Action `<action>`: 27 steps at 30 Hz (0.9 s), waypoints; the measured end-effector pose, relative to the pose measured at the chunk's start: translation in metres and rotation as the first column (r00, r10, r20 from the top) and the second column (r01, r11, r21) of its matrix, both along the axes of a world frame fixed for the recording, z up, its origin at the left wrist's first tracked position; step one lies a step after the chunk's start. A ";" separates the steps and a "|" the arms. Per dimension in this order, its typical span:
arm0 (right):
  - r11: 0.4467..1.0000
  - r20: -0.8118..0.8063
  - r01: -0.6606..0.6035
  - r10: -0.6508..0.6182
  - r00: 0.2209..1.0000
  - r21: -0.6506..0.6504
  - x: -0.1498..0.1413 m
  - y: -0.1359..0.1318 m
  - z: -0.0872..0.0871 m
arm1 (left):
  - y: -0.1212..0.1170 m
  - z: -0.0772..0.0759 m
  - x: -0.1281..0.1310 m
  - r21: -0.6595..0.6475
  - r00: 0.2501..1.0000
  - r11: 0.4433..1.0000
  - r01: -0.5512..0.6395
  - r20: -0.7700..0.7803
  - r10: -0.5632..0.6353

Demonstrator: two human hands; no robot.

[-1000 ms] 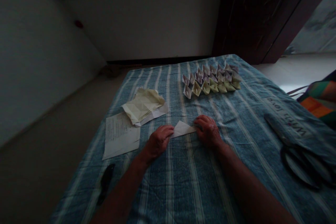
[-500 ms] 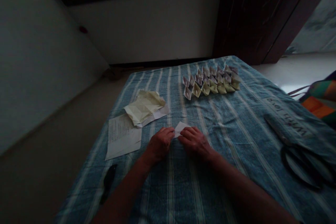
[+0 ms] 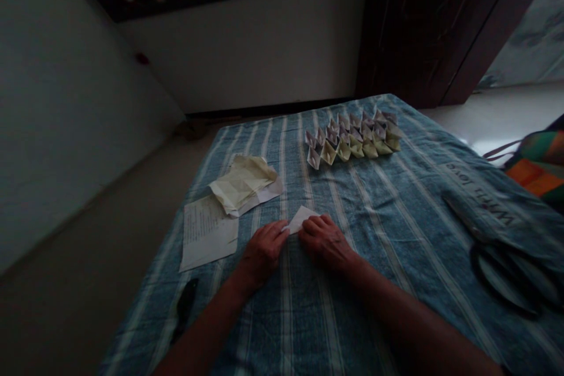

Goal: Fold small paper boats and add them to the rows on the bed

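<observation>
Change: the long white strip held between the hands a second ago is now a much shorter folded paper point(image 3: 302, 219), and the hands have drawn in closer.
Left hand point(image 3: 263, 252): fingers point(image 3: 278, 230) on the paper's left corner; whether they pinch it, I cannot tell.
Right hand point(image 3: 326, 242): fingers point(image 3: 314, 226) on its lower right edge, with the same doubt. The hands stand apart, with only the paper between them.
Paper: on the cloth, in front of the person, between the hands.
Surface: a striped blue cloth point(image 3: 282, 317) carries a block of small paper boats point(image 3: 352, 138) in rows, crumpled yellowish paper point(image 3: 242, 183) on a white sheet point(image 3: 264, 195), a handwritten page point(image 3: 207, 234), dark scissors point(image 3: 502, 270) and a slim black object point(image 3: 185, 305).
Room: a dark wooden door point(image 3: 400, 29) stands beyond, a pale wall point(image 3: 66, 129) runs along the left, and a bright orange-and-green fabric point(image 3: 535, 170) sits at the right.
</observation>
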State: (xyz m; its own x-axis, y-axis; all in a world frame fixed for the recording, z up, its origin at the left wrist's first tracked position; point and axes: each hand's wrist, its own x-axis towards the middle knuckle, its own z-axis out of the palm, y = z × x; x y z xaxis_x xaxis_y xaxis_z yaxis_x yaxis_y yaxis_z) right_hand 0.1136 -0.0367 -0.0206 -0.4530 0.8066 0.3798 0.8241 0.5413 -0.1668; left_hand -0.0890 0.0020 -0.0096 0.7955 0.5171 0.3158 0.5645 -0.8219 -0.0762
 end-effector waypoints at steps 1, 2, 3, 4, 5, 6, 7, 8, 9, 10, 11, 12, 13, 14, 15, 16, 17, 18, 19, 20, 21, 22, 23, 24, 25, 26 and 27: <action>1.000 0.000 0.004 -0.004 1.000 -0.003 0.000 0.000 0.000 | 0.000 -0.001 -0.002 0.004 1.000 1.000 -0.008 -0.005 0.008; 1.000 -0.001 0.007 -0.007 1.000 -0.004 0.000 0.000 0.000 | -0.001 -0.001 -0.004 0.005 1.000 1.000 -0.017 -0.009 0.017; 1.000 -0.002 0.009 -0.009 1.000 -0.004 -0.001 0.000 0.000 | -0.001 -0.002 -0.006 0.004 1.000 1.000 -0.025 -0.012 0.025; 1.000 -0.006 0.012 -0.012 1.000 -0.003 -0.001 0.000 -0.001 | -0.001 -0.002 -0.008 0.006 0.999 0.999 -0.033 -0.016 0.034; 1.000 -0.011 0.014 -0.014 1.000 -0.004 -0.001 0.000 -0.001 | -0.001 -0.002 -0.010 0.013 0.999 0.999 -0.042 -0.020 0.042; 1.000 -0.017 0.015 -0.015 1.000 -0.005 -0.001 0.000 -0.001 | -0.001 -0.002 -0.011 0.023 0.998 0.999 -0.049 -0.026 0.049; 1.000 -0.021 0.014 -0.014 1.000 -0.007 -0.001 0.000 -0.001 | -0.001 -0.001 -0.012 0.035 0.998 0.998 -0.052 -0.036 0.054; 1.000 -0.022 0.014 -0.014 1.000 -0.010 -0.001 0.000 -0.001 | -0.002 0.000 -0.013 0.047 0.997 0.997 -0.053 -0.046 0.055; 1.000 -0.019 0.015 -0.015 1.000 -0.013 -0.001 0.000 0.000 | -0.003 0.002 -0.013 0.059 0.997 0.997 -0.057 -0.055 0.060; 1.000 -0.014 0.016 -0.016 1.000 -0.018 -0.001 0.000 0.000 | -0.004 0.004 -0.012 0.070 0.996 0.995 -0.068 -0.058 0.072; 1.000 -0.009 0.016 -0.016 1.000 -0.024 -0.001 0.000 0.001 | -0.006 0.007 -0.010 0.080 0.994 0.993 -0.083 -0.058 0.088; 0.999 -0.007 0.017 -0.017 1.000 -0.030 -0.001 0.000 0.002 | -0.009 0.011 -0.007 0.090 0.993 0.990 -0.105 -0.051 0.110; 0.999 -0.007 0.015 -0.015 1.000 -0.036 -0.001 0.001 0.002 | -0.012 0.014 -0.003 0.099 0.991 0.987 -0.124 -0.041 0.129; 0.999 -0.011 0.015 -0.015 1.000 -0.040 -0.001 0.001 0.002 | -0.015 0.016 0.001 0.099 0.990 0.986 -0.134 -0.031 0.137; 0.999 -0.015 0.015 -0.015 1.000 -0.041 -0.001 0.001 0.001 | -0.018 0.017 0.006 0.094 0.993 0.988 -0.119 -0.011 0.121; 0.999 -0.020 0.016 -0.017 1.000 -0.041 -0.001 0.001 0.001 | -0.021 0.017 0.011 0.075 0.995 0.993 -0.095 0.002 0.095; 0.999 -0.025 0.019 -0.020 0.999 -0.039 -0.001 0.001 0.000 | -0.024 0.016 0.016 0.057 0.998 0.996 -0.063 0.014 0.062; 0.999 -0.030 0.023 -0.024 0.999 -0.037 -0.001 0.002 -0.002 | -0.027 0.013 0.020 0.046 0.999 0.998 -0.035 0.023 0.034; 0.999 -0.034 0.027 -0.028 0.999 -0.034 -0.002 0.002 -0.002 | -0.029 0.009 0.024 0.045 0.999 0.999 -0.022 0.040 0.020; 0.999 -0.036 0.029 -0.030 0.999 -0.031 -0.002 0.002 -0.003 | -0.030 0.005 0.026 0.045 0.997 0.998 -0.036 0.064 0.033; 0.999 -0.037 0.029 -0.030 0.999 -0.028 -0.002 0.002 -0.004 | -0.031 0.000 0.028 0.040 0.996 0.998 -0.050 0.076 0.047; 0.999 -0.037 0.029 -0.030 0.999 -0.027 -0.002 0.002 -0.004 | -0.032 -0.004 0.029 0.042 0.995 0.997 -0.058 0.087 0.054; 0.999 -0.037 0.028 -0.029 0.999 -0.026 -0.002 0.002 -0.004 | -0.032 -0.007 0.029 0.045 0.994 0.997 -0.063 0.092 0.059; 0.999 -0.036 0.027 -0.028 0.999 -0.029 -0.002 0.002 -0.004 | -0.032 -0.010 0.029 0.043 0.994 0.997 -0.069 0.092 0.065; 0.999 -0.036 0.029 -0.030 0.999 -0.032 -0.003 0.002 -0.004 | -0.032 -0.012 0.028 0.041 0.994 0.996 -0.075 0.088 0.071; 0.999 -0.036 0.035 -0.037 0.999 -0.036 -0.003 0.002 -0.004 | -0.031 -0.013 0.028 0.037 0.993 0.996 -0.082 0.083 0.079; 0.998 -0.035 0.045 -0.046 0.998 -0.039 -0.003 0.002 -0.004 | -0.031 -0.013 0.028 0.035 0.993 0.995 -0.093 0.077 0.090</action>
State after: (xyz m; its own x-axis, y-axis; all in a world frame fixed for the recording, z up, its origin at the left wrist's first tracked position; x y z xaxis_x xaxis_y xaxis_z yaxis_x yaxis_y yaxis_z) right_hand 0.1110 -0.0349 -0.0241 -0.4021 0.8402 0.3638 0.8410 0.4960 -0.2159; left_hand -0.0612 -0.0291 -0.0231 0.7187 0.5732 0.3937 0.6426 -0.7637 -0.0612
